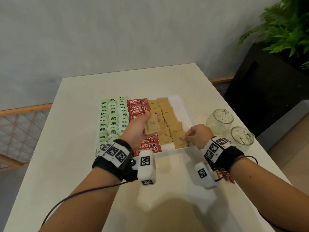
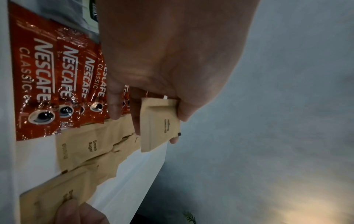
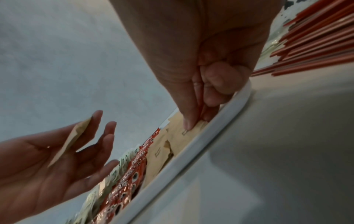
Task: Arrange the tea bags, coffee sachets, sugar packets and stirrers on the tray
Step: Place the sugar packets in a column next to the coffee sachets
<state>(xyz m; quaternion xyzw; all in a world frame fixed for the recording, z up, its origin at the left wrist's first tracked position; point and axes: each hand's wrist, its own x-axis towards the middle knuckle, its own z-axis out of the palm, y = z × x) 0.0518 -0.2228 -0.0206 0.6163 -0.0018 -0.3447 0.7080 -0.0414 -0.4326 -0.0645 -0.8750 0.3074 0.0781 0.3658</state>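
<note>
A white tray holds columns of green tea bags, red coffee sachets and brown sugar packets. My left hand hovers over the tray's middle and grips one sugar packet between thumb and fingers; this held packet is tilted. My right hand pinches the edge of the nearest packet in the right sugar column, by the tray's front rim. Red stirrers lie on the table under my right wrist.
Two glass jars stand on the table right of the tray. A bare strip of tray runs right of the sugar columns. A dark planter with a fern stands beyond the table's right edge.
</note>
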